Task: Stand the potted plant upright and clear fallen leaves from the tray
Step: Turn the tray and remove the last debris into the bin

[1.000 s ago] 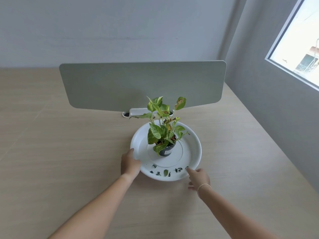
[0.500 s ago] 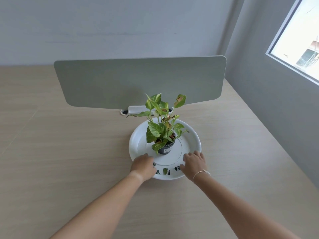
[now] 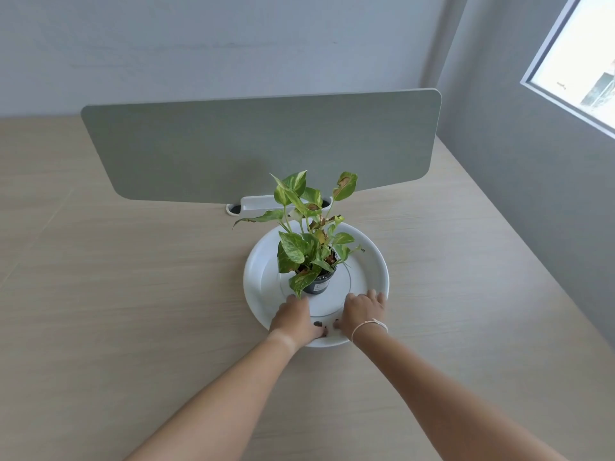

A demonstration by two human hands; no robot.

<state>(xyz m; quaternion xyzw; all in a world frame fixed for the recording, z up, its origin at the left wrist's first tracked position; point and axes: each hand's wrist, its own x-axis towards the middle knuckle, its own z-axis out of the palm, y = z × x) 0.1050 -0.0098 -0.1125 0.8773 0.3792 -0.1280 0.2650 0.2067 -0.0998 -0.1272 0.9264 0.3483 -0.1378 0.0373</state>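
With both hands down in the near part of the white tray, the left hand and right hand hide most of the fallen leaves; whether the fingers pinch any I cannot tell. Just beyond stands the potted plant, upright mid-tray; a careless knuckle could tip it.

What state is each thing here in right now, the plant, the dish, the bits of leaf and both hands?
Potted plant: upright, mid-tray.
Tray: flat on the desk.
Fallen leaves: a few show between the hands.
Left hand: inside the tray; grip unclear.
Right hand: fingers spread inside the tray.
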